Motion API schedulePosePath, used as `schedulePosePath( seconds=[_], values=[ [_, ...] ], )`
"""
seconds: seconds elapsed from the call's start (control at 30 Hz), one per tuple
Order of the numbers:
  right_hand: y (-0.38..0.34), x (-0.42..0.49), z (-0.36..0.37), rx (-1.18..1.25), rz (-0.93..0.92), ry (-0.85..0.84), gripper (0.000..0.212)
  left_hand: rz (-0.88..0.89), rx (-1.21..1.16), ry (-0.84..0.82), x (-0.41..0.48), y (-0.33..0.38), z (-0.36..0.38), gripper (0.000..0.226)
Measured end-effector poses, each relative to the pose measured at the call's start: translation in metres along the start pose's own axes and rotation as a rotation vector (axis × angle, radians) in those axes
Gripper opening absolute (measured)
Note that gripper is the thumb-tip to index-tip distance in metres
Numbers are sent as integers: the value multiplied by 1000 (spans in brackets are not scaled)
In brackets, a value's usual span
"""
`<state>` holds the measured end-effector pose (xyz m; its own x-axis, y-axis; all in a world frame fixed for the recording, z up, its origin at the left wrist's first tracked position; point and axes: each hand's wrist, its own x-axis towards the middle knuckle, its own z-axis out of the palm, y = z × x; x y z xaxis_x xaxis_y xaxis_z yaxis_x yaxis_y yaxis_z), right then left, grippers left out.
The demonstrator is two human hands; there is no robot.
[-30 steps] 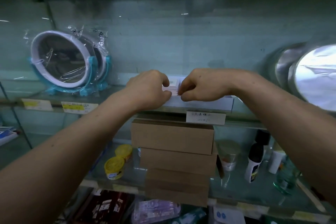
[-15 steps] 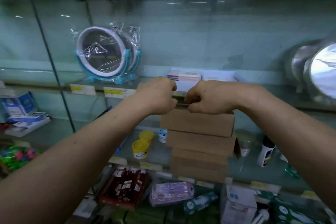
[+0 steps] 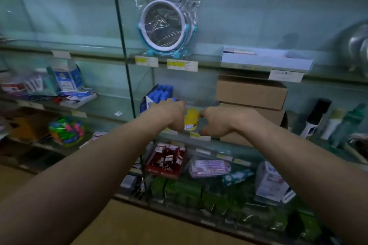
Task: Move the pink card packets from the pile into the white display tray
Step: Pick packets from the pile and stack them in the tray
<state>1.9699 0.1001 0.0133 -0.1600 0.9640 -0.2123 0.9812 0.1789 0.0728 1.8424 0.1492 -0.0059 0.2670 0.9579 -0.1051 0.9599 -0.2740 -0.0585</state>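
The left grip and right grip face away, palms hidden and blurred.
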Motion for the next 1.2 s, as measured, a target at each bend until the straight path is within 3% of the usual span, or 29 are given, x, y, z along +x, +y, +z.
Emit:
schedulePosePath(
  seconds=[0.53, 1.2],
  values=[
    [-118, 29, -3, -60, -143, -12, 45, -237, 43, -27, -45, -109, 27, 77],
    [-144, 209, -50, 85, -239, -23, 40, -294, 109, -3, 106, -207, 4, 86]
  ],
)
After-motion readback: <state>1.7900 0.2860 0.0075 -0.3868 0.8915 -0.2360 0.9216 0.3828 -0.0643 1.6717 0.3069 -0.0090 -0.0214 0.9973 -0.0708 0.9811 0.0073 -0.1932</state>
